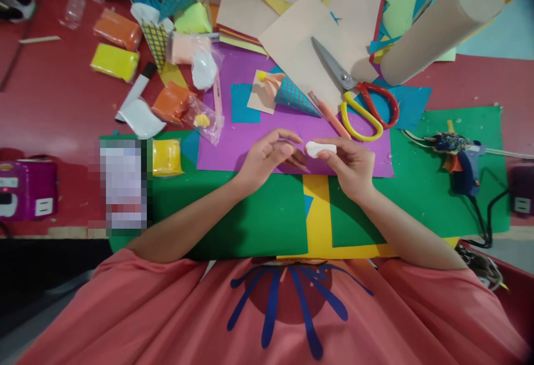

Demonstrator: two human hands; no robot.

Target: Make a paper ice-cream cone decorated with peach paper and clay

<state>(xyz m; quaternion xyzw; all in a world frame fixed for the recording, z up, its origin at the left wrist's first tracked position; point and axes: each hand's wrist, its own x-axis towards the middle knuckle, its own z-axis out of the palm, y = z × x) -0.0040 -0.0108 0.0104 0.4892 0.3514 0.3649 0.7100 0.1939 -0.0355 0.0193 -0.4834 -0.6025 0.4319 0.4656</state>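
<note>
A small elongated lump of white modelling clay (pixel 320 149) is pinched between the thumb and fingers of my right hand (pixel 354 169). Just left of it, my left hand (pixel 267 156) is held with curved fingers apart and nothing between them. Both hands are over the near edge of a purple sheet (pixel 233 148). Beyond them lies a paper cone (pixel 297 97), blue with a grid pattern, with peach clay and a yellow ball at its wide end. A peach-coloured pen-like tool (pixel 331 117) rests beside the cone's tip.
Scissors (pixel 344 80) with red and yellow handles lie beyond my right hand. A glue gun (pixel 465 159) sits at right, near a large paper roll (pixel 442 23). Clay packets (pixel 114 62), several cones (pixel 156 31) and a marker (pixel 136 92) fill the left. Green sheets (pixel 250 215) lie in front of me.
</note>
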